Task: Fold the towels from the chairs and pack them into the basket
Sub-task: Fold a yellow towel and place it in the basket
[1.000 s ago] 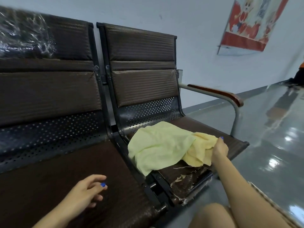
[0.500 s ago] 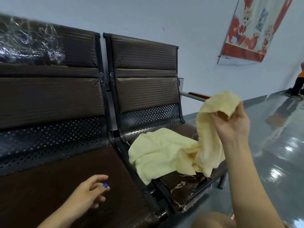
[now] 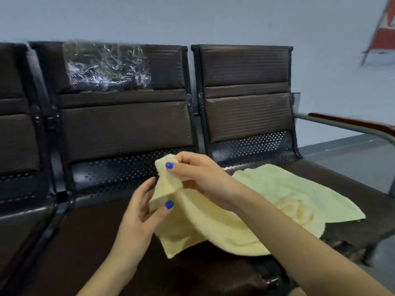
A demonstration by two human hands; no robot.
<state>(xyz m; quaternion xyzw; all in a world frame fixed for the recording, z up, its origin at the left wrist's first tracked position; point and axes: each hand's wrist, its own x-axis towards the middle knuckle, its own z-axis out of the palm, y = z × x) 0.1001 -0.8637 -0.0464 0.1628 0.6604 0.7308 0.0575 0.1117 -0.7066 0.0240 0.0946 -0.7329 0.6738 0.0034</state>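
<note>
**Both hands on the yellow towel over a row of brown chairs**

A pale grey-white wall (image 3: 213, 20) fills the top of the view, with the corner of a red and white poster (image 3: 384, 28) at its right edge. To the right, a glossy grey floor (image 3: 352, 154) runs back to the wall.

In front of the wall stands a row of joined chairs (image 3: 126, 129) with brown padded backs, dark perforated metal panels below them and brown seats. The back of the middle chair carries a patch of crinkled clear plastic wrap (image 3: 106, 67). The right-hand chair (image 3: 245, 92) has a grey metal armrest (image 3: 352, 127) topped with reddish-brown wood, and its seat edge looks worn near the front.

A light green towel (image 3: 299, 189) lies spread on the right-hand seat. A yellow towel (image 3: 213, 227) drapes from the hands down across the gap between the middle and right seats, its far end bunched against the green one.

The right hand (image 3: 201, 178) pinches the raised corner of the yellow towel between thumb and fingers. The left hand (image 3: 141, 212), just below it, holds the towel's edge, thumb pressed on the cloth and fingers behind. Both thumbnails are painted blue.
</note>
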